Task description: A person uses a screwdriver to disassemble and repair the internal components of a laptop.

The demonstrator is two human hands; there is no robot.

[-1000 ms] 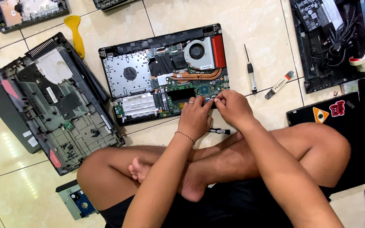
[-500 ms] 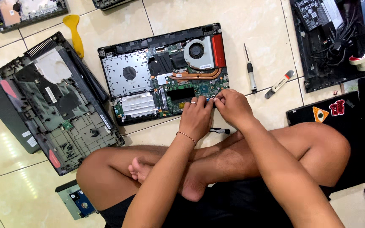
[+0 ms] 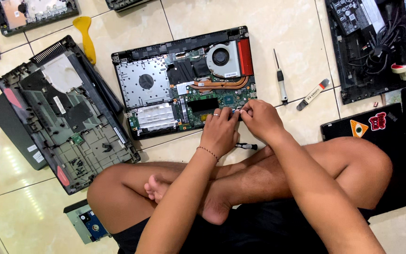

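The opened laptop (image 3: 184, 82) lies bottom-up on the tiled floor (image 3: 278, 28) just in front of the person's crossed legs, its motherboard, copper heat pipe and cooling fan (image 3: 222, 59) exposed. Both hands meet at its near edge, beside the memory slot. The left hand (image 3: 220, 131) rests there with fingers curled and fingertips pressed to the board; the right hand (image 3: 259, 117) pinches at the same spot, thumb and fingers drawn together. Whether either grips a small part, I cannot tell.

A small black screwdriver (image 3: 247, 146) lies on the floor just under the wrists. To the right of the laptop lie a longer screwdriver (image 3: 281, 80) and a grey pry tool (image 3: 312, 94). To the left sits the removed bottom cover (image 3: 66, 113), inside up, with a yellow spudger (image 3: 87, 38) near its top corner. A hard drive (image 3: 86, 222) lies beside the left knee. A closed black laptop with stickers (image 3: 372, 127) sits by the right knee.
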